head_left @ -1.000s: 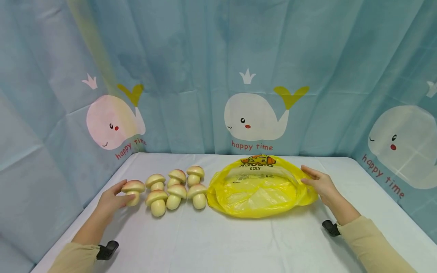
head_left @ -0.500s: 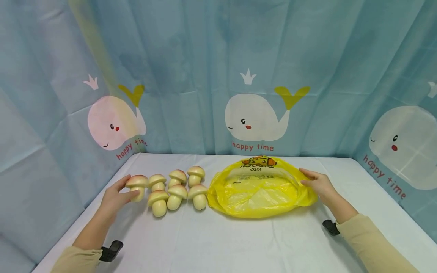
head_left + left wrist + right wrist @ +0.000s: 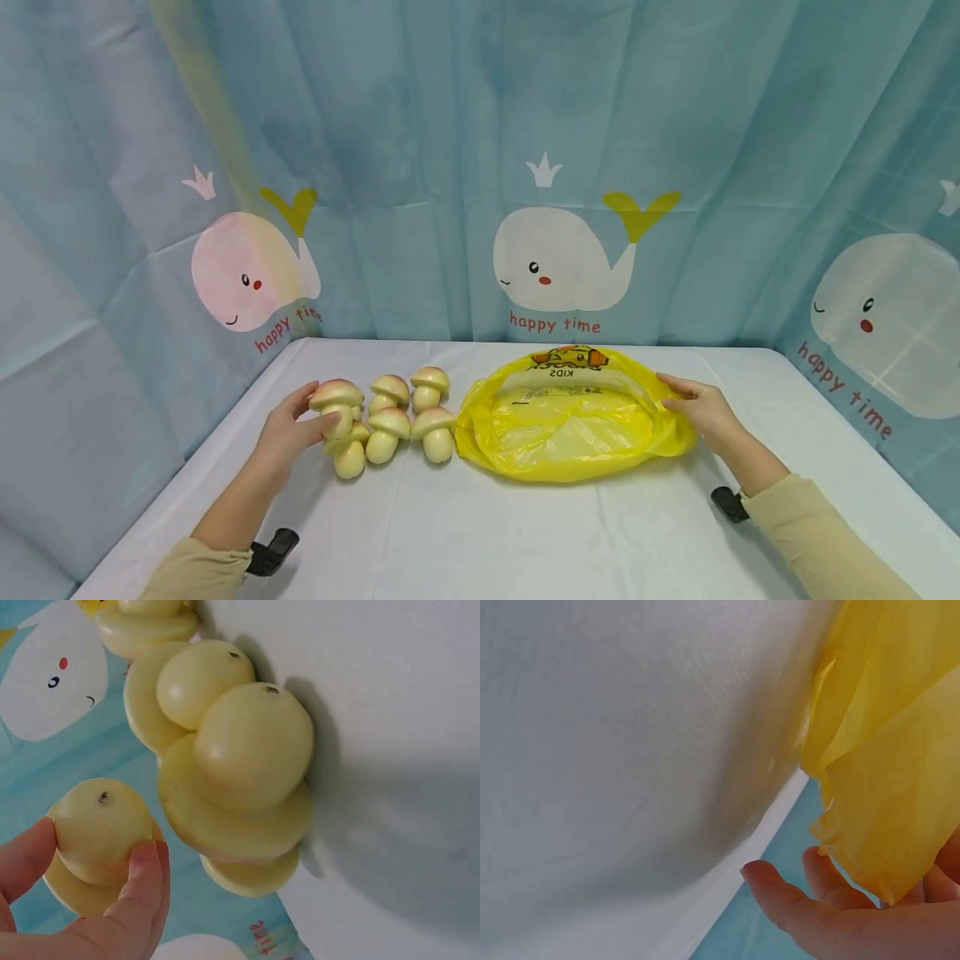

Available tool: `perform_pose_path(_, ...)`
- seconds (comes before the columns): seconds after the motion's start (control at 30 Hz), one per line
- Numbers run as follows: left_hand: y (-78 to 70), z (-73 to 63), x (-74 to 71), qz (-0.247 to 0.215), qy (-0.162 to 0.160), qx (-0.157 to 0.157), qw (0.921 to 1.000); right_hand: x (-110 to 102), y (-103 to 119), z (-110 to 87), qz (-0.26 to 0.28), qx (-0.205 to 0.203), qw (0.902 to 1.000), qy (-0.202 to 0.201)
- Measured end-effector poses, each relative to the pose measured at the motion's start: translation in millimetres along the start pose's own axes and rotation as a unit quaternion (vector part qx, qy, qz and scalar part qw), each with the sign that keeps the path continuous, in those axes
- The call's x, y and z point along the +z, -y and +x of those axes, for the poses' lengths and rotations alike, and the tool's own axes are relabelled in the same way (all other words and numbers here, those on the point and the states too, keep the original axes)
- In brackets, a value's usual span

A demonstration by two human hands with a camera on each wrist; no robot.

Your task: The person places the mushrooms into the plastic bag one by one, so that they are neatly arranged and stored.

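My left hand (image 3: pixel 283 435) pinches a toy mushroom (image 3: pixel 335 395) with a reddish-cream cap by its pale stem. It is held up in front of the row's left end and overlaps other mushrooms in the head view. The left wrist view shows thumb and fingers round the stem (image 3: pixel 103 832), apart from the clustered mushrooms (image 3: pixel 255 746). A yellow plastic bag (image 3: pixel 555 469) lies with its mouth spread wide. At its right rim, my right hand (image 3: pixel 708 414) holds the film between thumb and fingers; part of that hand is hidden behind the bag in the right wrist view.
Several more mushrooms (image 3: pixel 387 433) stand in two rows left of the bag, the nearest right at its edge. A white cloth covers the table (image 3: pixel 480 542). Behind it hangs a blue curtain (image 3: pixel 420 250) printed with whales. Each wrist wears a black camera mount (image 3: pixel 273 552).
My left hand has lifted the mushroom and carried it rightward, from beside the group to in front of its left end. The right hand and the bag have stayed nearly still.
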State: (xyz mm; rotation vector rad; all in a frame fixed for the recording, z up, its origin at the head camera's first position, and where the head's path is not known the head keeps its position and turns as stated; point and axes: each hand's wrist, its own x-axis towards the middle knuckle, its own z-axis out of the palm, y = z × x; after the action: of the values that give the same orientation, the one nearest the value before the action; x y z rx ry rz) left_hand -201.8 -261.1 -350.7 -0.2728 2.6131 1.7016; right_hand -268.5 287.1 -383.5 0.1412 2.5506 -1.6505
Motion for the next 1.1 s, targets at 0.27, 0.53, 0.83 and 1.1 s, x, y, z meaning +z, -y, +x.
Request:
perform_pose_path(0.27,-15.4,-5.4,12.0,-0.027,0.009,0.017,0.9994,1.5,2.1,-1.0,0.001,0.012,0.9999,-0.003)
perform_pose_path(0.53,-22.1,-6.1,27.8,-0.048,0.017,0.01,0.9986,3.0,-0.6,-0.6,0.004,0.012,0.9999,-0.002)
perform_pose_path(0.83,-35.1,-4.6,47.0,-0.063,0.024,0.026,0.9974,3.8,-0.5,0.2,0.018,0.013,0.9997,0.002)
perform_pose_path(1.1,-43.3,-3.6,65.2,-0.086,0.046,0.021,0.995,1.7,-1.6,-0.1,0.009,0.03,0.9995,0.0)
